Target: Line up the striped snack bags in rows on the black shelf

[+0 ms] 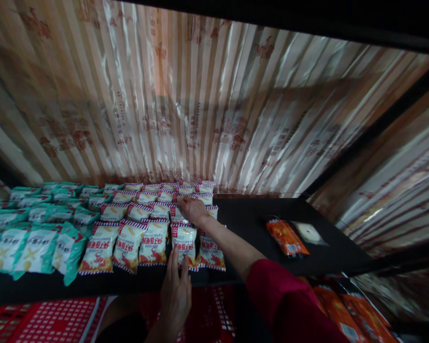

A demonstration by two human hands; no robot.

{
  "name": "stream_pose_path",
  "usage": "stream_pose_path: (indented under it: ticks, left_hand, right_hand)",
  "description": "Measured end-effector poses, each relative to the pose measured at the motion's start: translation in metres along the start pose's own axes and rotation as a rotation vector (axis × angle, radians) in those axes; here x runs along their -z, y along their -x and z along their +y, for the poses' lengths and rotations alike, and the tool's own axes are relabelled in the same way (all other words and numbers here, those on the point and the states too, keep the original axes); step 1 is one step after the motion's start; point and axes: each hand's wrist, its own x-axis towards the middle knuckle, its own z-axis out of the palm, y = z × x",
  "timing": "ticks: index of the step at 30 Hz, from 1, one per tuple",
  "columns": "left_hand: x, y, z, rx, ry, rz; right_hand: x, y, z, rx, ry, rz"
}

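Note:
Several white, red and blue snack bags (153, 241) stand in rows on a black shelf (250, 209). My left hand (176, 290) is at the shelf's front edge, its fingers stretched out against the lower part of a front-row bag (184, 242). Farther back, my right hand (193, 209) reaches over that bag to a bag in the row behind. Its fingers are bent down at the top of that bag; the fingertips are partly hidden, so its grip cannot be made out.
Teal and white bags (37, 249) fill the shelf's left side. An orange packet (286, 237) and a white packet (308, 232) lie at the right. Red baskets (57, 320) and more orange packets (339, 312) are below. A striped plastic sheet (186, 105) hangs behind.

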Motion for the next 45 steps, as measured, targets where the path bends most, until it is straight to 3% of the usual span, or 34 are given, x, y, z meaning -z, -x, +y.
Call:
stream_pose_path:
  ticks: [9, 15, 20, 23, 27, 30, 34, 42, 45]
  left_hand:
    - [-0.009, 0.003, -0.005, -0.041, 0.023, 0.009]
    - [-0.009, 0.002, -0.005, -0.024, 0.036, 0.01]
    - [-0.009, 0.004, -0.004, -0.024, 0.064, 0.001]
    - [-0.009, 0.006, -0.005, -0.034, 0.075, -0.012]
    - [-0.008, 0.009, -0.007, -0.058, 0.102, -0.022]
    - [-0.007, 0.011, -0.009, -0.075, 0.113, -0.028]
    - [-0.007, 0.012, -0.013, -0.113, 0.105, -0.029]
    - [-0.012, 0.015, -0.016, -0.115, 0.08, -0.022]
    - [-0.013, 0.016, -0.017, -0.146, 0.077, -0.006]
  right_hand:
    - [0.004, 0.009, 0.001, 0.011, -0.09, 0.014]
    - [0.002, 0.03, 0.004, -0.018, -0.239, 0.139]
    - [-0.006, 0.074, -0.008, -0.052, -0.485, 0.391]
    - [-0.021, 0.111, -0.023, -0.088, -0.636, 0.532]
    - [-0.053, 0.156, -0.047, -0.179, -0.704, 0.57]
    - [-0.074, 0.174, -0.064, -0.238, -0.715, 0.55]
    - [-0.085, 0.17, -0.074, -0.352, -0.747, 0.503]
    - [-0.074, 0.137, -0.071, -0.456, -0.803, 0.506]
    - [-0.072, 0.132, -0.073, -0.537, -0.853, 0.437]
